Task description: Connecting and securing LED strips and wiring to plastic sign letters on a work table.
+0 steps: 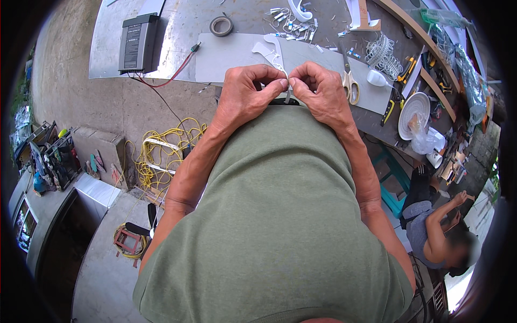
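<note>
My left hand (253, 91) and my right hand (318, 94) meet at the metal table's front edge, each with thumb and index finger pinched on a thin white wire (284, 70). It runs from a white cut-out piece (269, 51) lying on a pale sheet (221, 56). A narrow grey strip (288, 99) hangs below my fingertips; what it belongs to is unclear. Scissors (353, 89) lie just right of my right hand, near a white bottle (376, 78).
A grey power unit (137, 43) with leads, black tape (221, 27), small white modules (291, 24), cutters (390, 110) and a round dish (414, 116) are on the table (102, 48). Yellow cord (161, 134) lies left below. Another person (431, 226) works low right beside a teal stool (393, 199).
</note>
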`<state>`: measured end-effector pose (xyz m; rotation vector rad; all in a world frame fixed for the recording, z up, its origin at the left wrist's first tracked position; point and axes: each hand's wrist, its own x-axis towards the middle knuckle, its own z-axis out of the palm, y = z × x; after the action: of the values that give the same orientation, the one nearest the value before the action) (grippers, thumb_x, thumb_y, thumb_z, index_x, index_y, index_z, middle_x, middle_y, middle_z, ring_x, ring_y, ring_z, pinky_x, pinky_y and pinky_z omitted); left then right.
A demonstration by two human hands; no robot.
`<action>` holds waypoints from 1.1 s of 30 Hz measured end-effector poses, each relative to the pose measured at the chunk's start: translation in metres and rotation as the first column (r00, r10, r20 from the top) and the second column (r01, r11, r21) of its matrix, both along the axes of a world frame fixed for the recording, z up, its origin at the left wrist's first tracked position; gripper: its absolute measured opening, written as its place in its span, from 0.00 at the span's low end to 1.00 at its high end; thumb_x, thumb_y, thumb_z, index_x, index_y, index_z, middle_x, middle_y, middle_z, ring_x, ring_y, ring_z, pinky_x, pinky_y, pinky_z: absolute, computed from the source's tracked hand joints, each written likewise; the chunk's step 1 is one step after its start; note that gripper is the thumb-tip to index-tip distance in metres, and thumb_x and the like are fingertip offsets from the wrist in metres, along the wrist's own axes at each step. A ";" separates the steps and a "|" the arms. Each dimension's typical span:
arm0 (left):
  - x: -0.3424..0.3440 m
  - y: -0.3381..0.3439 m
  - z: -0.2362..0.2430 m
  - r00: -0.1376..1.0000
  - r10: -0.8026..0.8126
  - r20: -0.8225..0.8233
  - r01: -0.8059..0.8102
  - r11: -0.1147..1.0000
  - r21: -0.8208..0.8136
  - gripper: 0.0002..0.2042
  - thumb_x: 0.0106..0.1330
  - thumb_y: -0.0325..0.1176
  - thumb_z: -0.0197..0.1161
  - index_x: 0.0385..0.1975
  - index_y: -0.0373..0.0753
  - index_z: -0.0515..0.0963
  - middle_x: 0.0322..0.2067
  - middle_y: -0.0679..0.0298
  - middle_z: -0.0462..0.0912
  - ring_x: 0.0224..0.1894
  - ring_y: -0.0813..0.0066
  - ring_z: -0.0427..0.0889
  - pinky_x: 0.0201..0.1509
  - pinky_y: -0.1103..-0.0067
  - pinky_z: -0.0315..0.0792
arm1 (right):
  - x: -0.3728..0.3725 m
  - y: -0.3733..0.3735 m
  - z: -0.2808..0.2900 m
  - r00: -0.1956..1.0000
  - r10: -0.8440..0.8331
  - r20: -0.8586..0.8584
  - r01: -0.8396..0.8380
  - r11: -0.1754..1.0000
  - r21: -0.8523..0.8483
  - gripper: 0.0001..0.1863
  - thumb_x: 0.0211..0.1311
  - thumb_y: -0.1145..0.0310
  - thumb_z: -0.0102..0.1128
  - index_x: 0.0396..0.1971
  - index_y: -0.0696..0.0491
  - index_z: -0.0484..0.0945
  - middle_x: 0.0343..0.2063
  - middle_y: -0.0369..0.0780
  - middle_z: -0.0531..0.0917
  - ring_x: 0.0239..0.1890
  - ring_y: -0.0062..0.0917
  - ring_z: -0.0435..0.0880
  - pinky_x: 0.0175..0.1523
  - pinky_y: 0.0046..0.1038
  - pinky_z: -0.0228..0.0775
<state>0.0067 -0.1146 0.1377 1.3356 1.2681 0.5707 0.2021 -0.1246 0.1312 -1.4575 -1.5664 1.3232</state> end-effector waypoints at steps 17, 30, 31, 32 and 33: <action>-0.002 -0.005 -0.005 0.997 -0.069 -0.032 0.074 0.980 0.185 0.08 0.61 0.28 0.71 0.38 0.33 0.86 0.30 0.60 0.89 0.31 0.80 0.86 0.37 0.80 0.79 | 0.001 -0.004 0.007 0.996 0.078 0.038 -0.079 0.997 0.019 0.06 0.61 0.72 0.63 0.31 0.60 0.80 0.23 0.38 0.82 0.21 0.18 0.77 0.28 0.24 0.70; 0.002 -0.006 -0.006 0.997 -0.041 -0.070 0.052 0.986 0.156 0.07 0.60 0.28 0.69 0.35 0.32 0.86 0.28 0.60 0.89 0.29 0.80 0.85 0.35 0.80 0.79 | 0.001 -0.007 -0.001 0.999 0.028 -0.028 -0.032 0.990 -0.141 0.07 0.61 0.72 0.62 0.33 0.61 0.82 0.24 0.38 0.84 0.24 0.16 0.79 0.31 0.22 0.72; 0.002 -0.006 -0.005 0.997 -0.045 -0.069 0.055 0.987 0.148 0.07 0.60 0.28 0.69 0.35 0.32 0.86 0.28 0.60 0.89 0.29 0.80 0.85 0.35 0.80 0.79 | 0.002 -0.007 -0.002 0.999 0.018 -0.044 -0.025 0.986 -0.162 0.07 0.61 0.72 0.62 0.34 0.61 0.82 0.24 0.38 0.84 0.25 0.16 0.79 0.32 0.22 0.73; 0.002 -0.006 -0.005 0.997 -0.044 -0.068 0.054 0.987 0.149 0.07 0.60 0.28 0.69 0.35 0.32 0.86 0.28 0.60 0.89 0.29 0.80 0.85 0.35 0.80 0.79 | 0.002 -0.007 -0.002 0.999 0.019 -0.044 -0.026 0.986 -0.162 0.07 0.61 0.72 0.62 0.34 0.61 0.82 0.24 0.38 0.84 0.25 0.16 0.79 0.32 0.22 0.73; 0.002 -0.006 -0.005 0.997 -0.045 -0.066 0.053 0.989 0.138 0.07 0.60 0.27 0.69 0.35 0.32 0.86 0.28 0.60 0.89 0.29 0.80 0.85 0.35 0.80 0.79 | 0.002 -0.007 -0.002 0.998 0.016 -0.056 -0.026 0.985 -0.169 0.07 0.61 0.72 0.62 0.34 0.61 0.82 0.24 0.38 0.84 0.26 0.16 0.80 0.33 0.22 0.73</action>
<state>0.0087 -0.1204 0.1324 1.5075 1.2607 0.5964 0.2040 -0.1315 0.1291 -1.4960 -1.4676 1.5283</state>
